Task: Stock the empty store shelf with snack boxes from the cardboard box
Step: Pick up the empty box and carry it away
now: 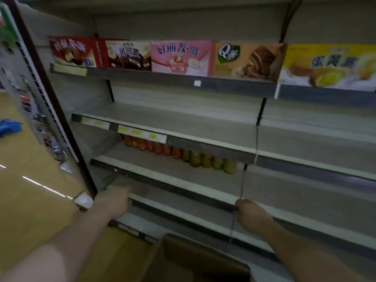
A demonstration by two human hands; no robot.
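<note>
Both our forearms reach forward from the bottom of the view toward the lower shelves. Our left hand (117,197) is at the front edge of a low shelf (183,202) near its left end, fingers tucked past the lip, so we cannot tell whether they are curled on anything. Our right hand (247,209) looks closed, knuckles up, at the same dark front rail further right, where a thin cord (242,184) hangs down from the shelf above; blur keeps us from saying whether the fingers pinch the cord or the rail.

Below and between our arms sits the open cardboard box (195,259), its dark inside too dim for us to read.

On the top shelf (183,79) stand the snack boxes in a row, faces out: a red box (75,51) at the left, a dark chocolate-pie box (128,55) touching it, a pink box (181,58), an orange-brown box (244,61), and a yellow box (329,66) on the neighbouring bay to the right.

Under that, the second shelf (203,127) carries yellow price tags (140,134) on its front strip. Further down, a line of bottles (183,153) in orange, red and green stands far back, half hidden by the shelf rail above them.

To our left, a dark upright frame (50,94) closes off the unit, and beyond it lies a tan floor (30,190) with a blue object (10,127) on it.
</note>
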